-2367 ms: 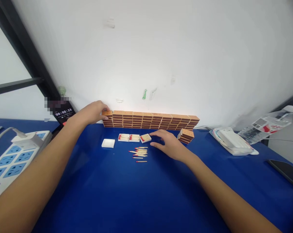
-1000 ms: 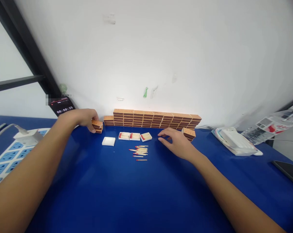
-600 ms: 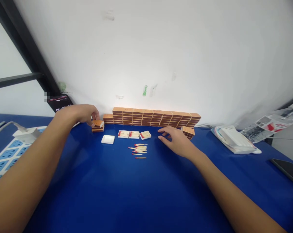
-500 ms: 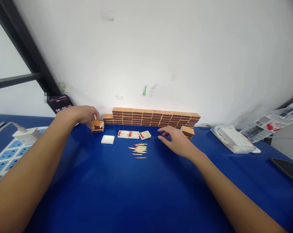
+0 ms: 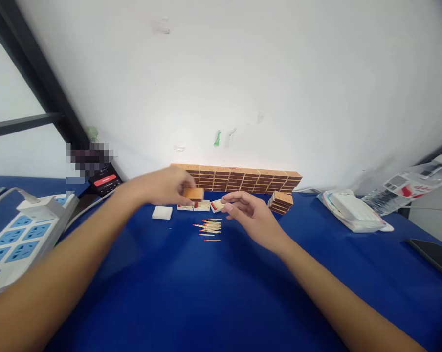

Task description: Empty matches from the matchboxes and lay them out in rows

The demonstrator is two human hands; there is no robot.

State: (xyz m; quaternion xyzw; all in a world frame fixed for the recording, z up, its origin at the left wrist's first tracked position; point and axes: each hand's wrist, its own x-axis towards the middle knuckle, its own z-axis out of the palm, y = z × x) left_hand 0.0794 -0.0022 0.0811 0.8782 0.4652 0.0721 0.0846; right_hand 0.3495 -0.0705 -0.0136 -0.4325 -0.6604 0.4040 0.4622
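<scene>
My left hand (image 5: 180, 186) grips an orange-brown matchbox sleeve (image 5: 194, 194) just above the open trays. Below it, two white matchbox trays (image 5: 202, 206) filled with red-tipped matches stand side by side, partly covered by the hand and sleeve. My right hand (image 5: 248, 215) is at the right end of a third filled tray (image 5: 217, 206), thumb and fingers apart around that end; whether they touch it is unclear. Several loose matches (image 5: 210, 226) lie in front of the trays. An empty white tray (image 5: 162, 212) rests to the left.
A long wall of stacked matchboxes (image 5: 239, 180) stands against the white wall. A smaller matchbox stack (image 5: 280, 202) is behind my right hand. At left are a power strip (image 5: 23, 237) and a phone (image 5: 105, 179); at right, a plastic bottle (image 5: 404, 190), white packets (image 5: 353, 210) and a dark phone (image 5: 433, 259).
My left hand has moved right from the small stack at the left, carrying a matchbox sleeve to above the trays. My right hand has moved left to the third tray.
</scene>
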